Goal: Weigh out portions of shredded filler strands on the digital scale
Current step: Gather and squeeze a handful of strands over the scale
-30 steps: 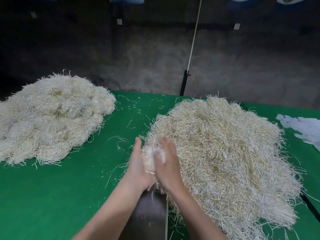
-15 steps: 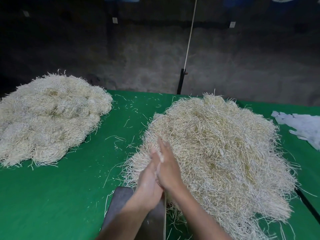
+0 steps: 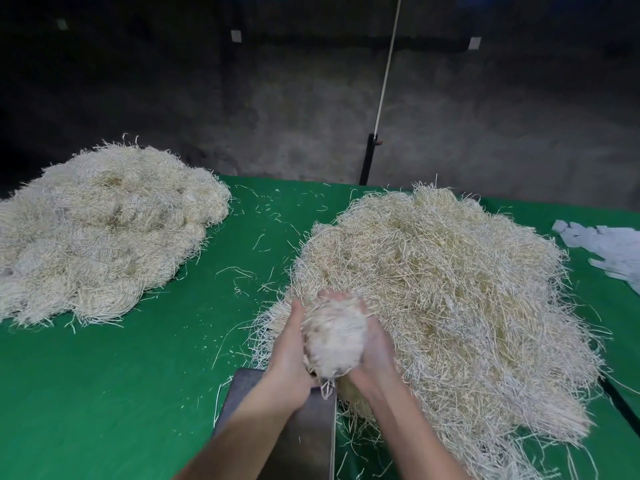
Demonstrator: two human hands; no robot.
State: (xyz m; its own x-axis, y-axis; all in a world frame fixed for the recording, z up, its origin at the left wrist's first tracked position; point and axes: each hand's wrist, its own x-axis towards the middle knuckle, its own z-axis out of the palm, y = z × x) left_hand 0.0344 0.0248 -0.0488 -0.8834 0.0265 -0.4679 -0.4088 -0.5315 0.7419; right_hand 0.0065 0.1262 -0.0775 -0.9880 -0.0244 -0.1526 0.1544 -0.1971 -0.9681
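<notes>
A pale clump of shredded strands (image 3: 334, 341) sits cupped between my left hand (image 3: 289, 344) and my right hand (image 3: 375, 348), just above the far edge of the grey metal scale platform (image 3: 301, 431). Both hands curl around the clump from either side. It hangs at the near left edge of the big loose pile of strands (image 3: 450, 299) on the green table (image 3: 104, 393). My forearms hide part of the scale, and its display is out of view.
A second heap of bundled strands (image 3: 100, 230) lies at the far left. White paper slips (image 3: 602, 251) lie at the right edge. Loose strands are scattered between the heaps. A dark pole (image 3: 369, 157) stands behind the table.
My hands were pressed together in the pile's edge half a second ago. They have now drawn back toward the scale and hold a rounded clump of strands between them.
</notes>
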